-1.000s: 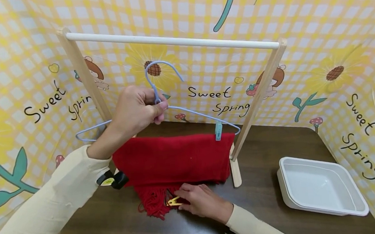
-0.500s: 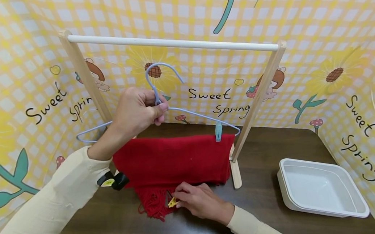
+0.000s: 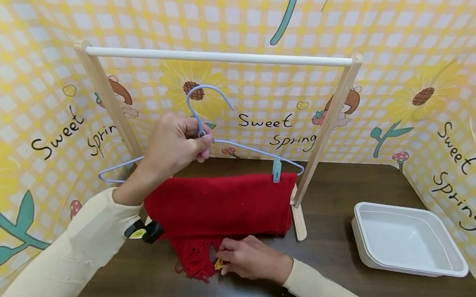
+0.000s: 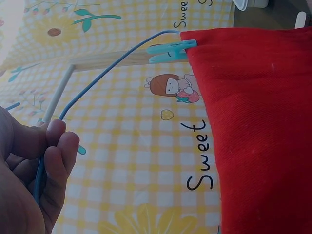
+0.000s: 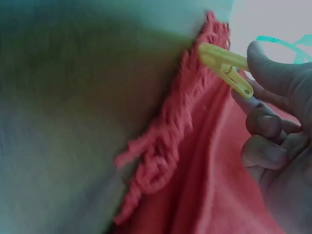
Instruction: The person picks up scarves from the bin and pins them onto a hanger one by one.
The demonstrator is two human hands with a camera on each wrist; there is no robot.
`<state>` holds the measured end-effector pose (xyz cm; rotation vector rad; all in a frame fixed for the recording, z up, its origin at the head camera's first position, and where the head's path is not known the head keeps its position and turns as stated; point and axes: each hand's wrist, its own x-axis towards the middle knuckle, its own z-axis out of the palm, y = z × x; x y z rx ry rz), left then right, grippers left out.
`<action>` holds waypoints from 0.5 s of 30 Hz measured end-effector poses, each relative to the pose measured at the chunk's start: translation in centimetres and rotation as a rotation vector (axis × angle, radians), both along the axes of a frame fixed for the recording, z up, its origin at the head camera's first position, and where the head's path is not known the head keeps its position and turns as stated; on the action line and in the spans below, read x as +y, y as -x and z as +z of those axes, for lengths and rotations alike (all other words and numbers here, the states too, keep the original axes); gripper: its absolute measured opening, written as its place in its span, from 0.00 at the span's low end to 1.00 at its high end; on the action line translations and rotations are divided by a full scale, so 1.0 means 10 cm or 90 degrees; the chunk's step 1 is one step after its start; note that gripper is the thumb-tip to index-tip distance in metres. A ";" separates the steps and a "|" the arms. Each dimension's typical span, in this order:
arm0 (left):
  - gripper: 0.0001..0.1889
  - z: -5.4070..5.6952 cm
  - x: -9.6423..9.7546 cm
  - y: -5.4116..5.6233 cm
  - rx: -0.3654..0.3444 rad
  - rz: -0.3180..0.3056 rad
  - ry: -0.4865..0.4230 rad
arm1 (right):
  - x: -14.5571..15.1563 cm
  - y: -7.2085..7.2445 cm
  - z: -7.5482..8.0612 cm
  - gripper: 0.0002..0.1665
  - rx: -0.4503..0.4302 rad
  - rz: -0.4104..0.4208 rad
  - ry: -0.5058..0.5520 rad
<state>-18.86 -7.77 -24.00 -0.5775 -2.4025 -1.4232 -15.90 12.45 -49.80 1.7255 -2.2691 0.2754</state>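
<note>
High over the table, my left hand (image 3: 171, 139) grips the neck of a light blue hanger (image 4: 97, 80). A folded red scarf (image 3: 221, 207) drapes over its bottom bar, the fringe (image 3: 194, 262) hanging down to the dark table. Near the scarf's upper right corner, a light blue clothespin (image 3: 277, 170) clips it to the bar. Low beside the fringe, my right hand (image 3: 252, 260) pinches a yellow clothespin (image 5: 224, 63) between thumb and fingers. The right wrist view shows its tip over the fringe strands; in the head view, fingers cover most of it.
Behind the scarf stands a wooden rack with a white top rail (image 3: 219, 55), above the hanger's hook. A white plastic tub (image 3: 365, 245) sits on the table (image 3: 148, 283) at the right. Yellow checked cloth (image 3: 378, 19) surrounds the table at the back and sides.
My left hand has sunk slightly with the hanger and scarf. The yellow clothespin has turned in my right hand, and the fingers now hide more of it.
</note>
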 end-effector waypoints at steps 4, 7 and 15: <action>0.08 -0.01 0.00 -0.01 -0.004 0.003 0.006 | -0.03 -0.02 -0.04 0.13 0.007 -0.002 -0.003; 0.08 -0.01 0.00 -0.01 -0.006 0.001 0.001 | -0.01 0.00 0.03 0.11 0.018 -0.011 -0.011; 0.08 -0.02 -0.03 -0.03 0.003 0.005 0.003 | 0.00 0.04 0.38 0.06 0.028 -0.063 -0.146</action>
